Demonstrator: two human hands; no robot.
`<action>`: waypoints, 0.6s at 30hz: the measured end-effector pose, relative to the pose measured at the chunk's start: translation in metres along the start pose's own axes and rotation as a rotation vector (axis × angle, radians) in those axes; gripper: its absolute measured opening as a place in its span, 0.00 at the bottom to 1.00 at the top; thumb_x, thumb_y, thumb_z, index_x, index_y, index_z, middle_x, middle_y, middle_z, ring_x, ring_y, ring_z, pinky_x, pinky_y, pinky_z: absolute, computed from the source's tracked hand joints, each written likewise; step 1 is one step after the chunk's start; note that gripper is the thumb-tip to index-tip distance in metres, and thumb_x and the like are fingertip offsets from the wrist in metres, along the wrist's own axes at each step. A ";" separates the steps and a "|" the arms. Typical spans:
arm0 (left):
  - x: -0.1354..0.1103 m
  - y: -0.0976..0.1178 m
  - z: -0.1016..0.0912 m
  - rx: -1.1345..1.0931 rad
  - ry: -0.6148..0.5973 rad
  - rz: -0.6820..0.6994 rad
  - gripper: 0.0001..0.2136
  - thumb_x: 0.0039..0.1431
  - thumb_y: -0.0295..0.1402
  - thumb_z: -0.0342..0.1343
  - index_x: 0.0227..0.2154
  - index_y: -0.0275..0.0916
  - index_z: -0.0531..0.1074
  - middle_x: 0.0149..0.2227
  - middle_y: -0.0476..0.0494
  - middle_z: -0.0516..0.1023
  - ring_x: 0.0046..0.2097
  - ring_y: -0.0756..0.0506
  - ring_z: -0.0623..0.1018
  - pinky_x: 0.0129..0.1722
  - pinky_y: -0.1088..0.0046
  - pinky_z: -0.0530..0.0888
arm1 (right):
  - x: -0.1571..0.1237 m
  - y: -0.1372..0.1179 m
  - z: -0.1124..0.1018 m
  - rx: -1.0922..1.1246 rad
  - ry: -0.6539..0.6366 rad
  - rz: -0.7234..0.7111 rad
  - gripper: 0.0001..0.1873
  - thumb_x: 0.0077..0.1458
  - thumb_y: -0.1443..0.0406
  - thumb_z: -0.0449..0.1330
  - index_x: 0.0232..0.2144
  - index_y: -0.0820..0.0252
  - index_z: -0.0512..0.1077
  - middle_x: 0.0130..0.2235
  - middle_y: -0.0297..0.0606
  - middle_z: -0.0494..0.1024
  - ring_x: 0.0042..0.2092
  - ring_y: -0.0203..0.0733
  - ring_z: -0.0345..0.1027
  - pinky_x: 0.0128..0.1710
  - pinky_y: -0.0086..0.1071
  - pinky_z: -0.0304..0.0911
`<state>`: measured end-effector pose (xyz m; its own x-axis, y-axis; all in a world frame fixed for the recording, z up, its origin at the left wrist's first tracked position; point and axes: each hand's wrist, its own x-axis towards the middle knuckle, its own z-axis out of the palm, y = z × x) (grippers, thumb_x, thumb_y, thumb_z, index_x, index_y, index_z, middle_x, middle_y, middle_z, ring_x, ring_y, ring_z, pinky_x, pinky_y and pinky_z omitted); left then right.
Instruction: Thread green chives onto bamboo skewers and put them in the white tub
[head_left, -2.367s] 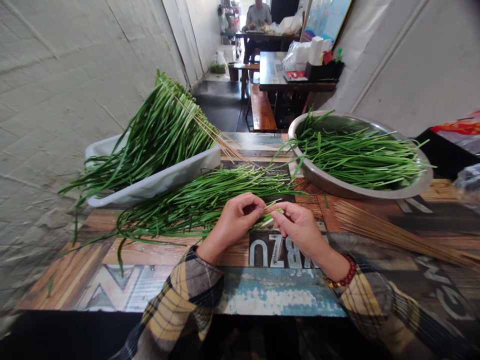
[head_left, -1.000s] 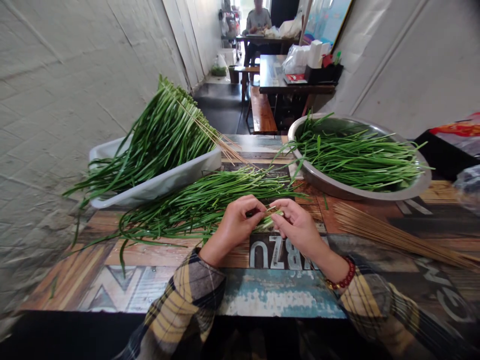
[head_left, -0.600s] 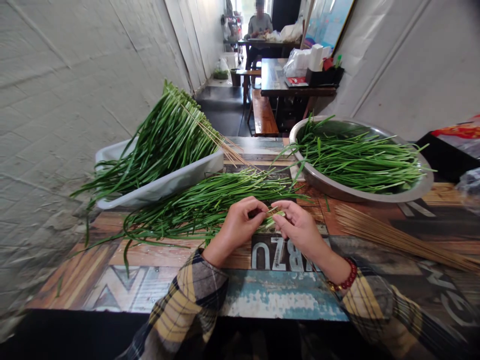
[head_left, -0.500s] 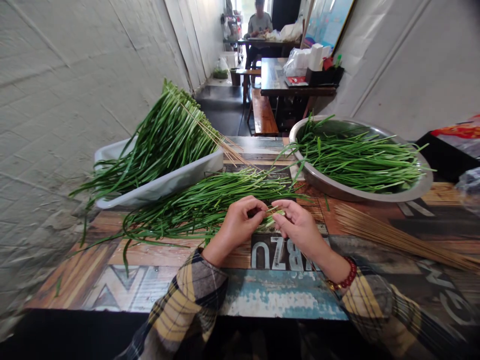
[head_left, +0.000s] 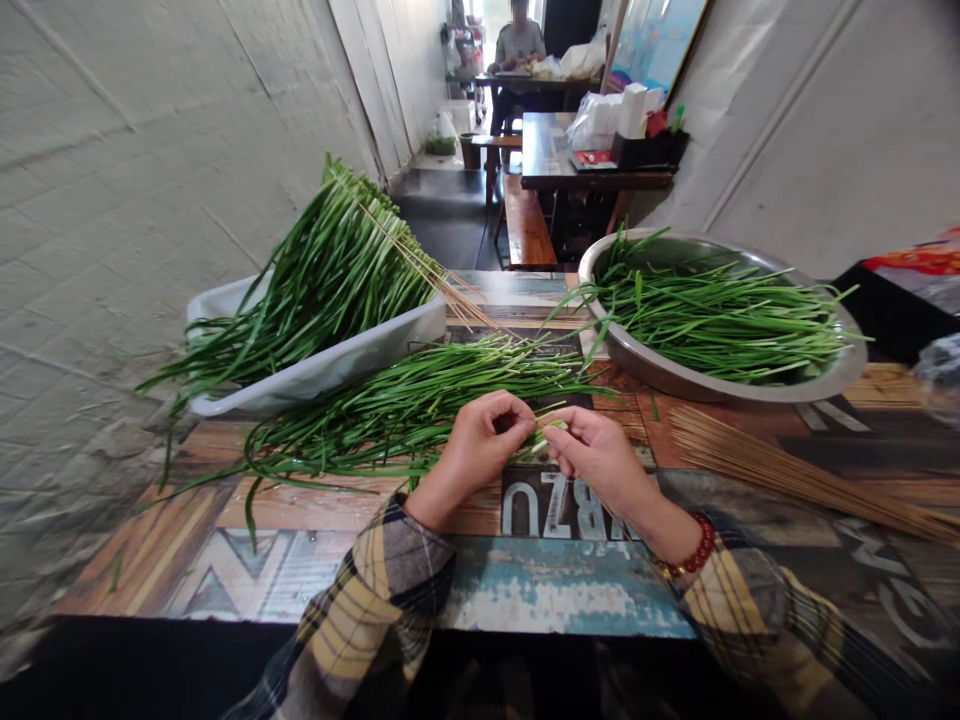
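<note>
Pale cut ends of a few garlic chives show between my two hands, just above the table. My left hand is closed, thumb and forefinger pinching the stems. Facing it, my right hand is closed too, its fingertips at the white ends; a thin bamboo skewer appears to run through its grip, mostly hidden by the palm. Behind my left hand lies a loose heap of garlic chives, leaves pointing left. Many bare bamboo skewers are spread to the right of my right hand.
A white tray at the left holds stacked chives on skewers. At the right stands a metal basin with more chives. A black box sits by the right wall. Farther back are a table, a bench and a seated person.
My right hand's fingers have drawn in slightly around the white chive ends. My left hand keeps its pinch in nearly the same place.
</note>
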<state>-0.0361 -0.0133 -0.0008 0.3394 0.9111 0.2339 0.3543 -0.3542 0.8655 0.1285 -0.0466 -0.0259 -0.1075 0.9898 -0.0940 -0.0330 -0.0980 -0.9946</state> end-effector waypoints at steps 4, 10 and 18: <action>0.000 -0.001 0.000 -0.039 -0.005 -0.024 0.07 0.55 0.28 0.56 0.23 0.34 0.71 0.25 0.48 0.73 0.29 0.51 0.71 0.30 0.77 0.67 | -0.001 -0.002 0.001 -0.024 0.022 -0.015 0.15 0.52 0.56 0.61 0.35 0.63 0.74 0.22 0.29 0.70 0.18 0.28 0.59 0.17 0.24 0.55; 0.000 -0.003 0.000 -0.084 -0.013 -0.065 0.07 0.54 0.30 0.57 0.23 0.34 0.72 0.26 0.47 0.74 0.30 0.50 0.71 0.31 0.76 0.67 | -0.001 -0.003 0.000 -0.059 0.032 -0.044 0.15 0.53 0.58 0.60 0.37 0.63 0.76 0.23 0.30 0.71 0.19 0.28 0.60 0.18 0.24 0.55; 0.001 -0.001 -0.002 -0.189 -0.027 -0.119 0.07 0.53 0.32 0.59 0.24 0.33 0.73 0.25 0.47 0.74 0.29 0.51 0.71 0.30 0.76 0.68 | -0.003 -0.005 0.000 -0.087 0.038 -0.050 0.15 0.54 0.59 0.59 0.39 0.62 0.77 0.23 0.30 0.70 0.19 0.29 0.60 0.18 0.25 0.56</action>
<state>-0.0378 -0.0115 -0.0006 0.3294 0.9371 0.1157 0.2240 -0.1966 0.9546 0.1287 -0.0492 -0.0208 -0.0703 0.9965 -0.0444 0.0488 -0.0410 -0.9980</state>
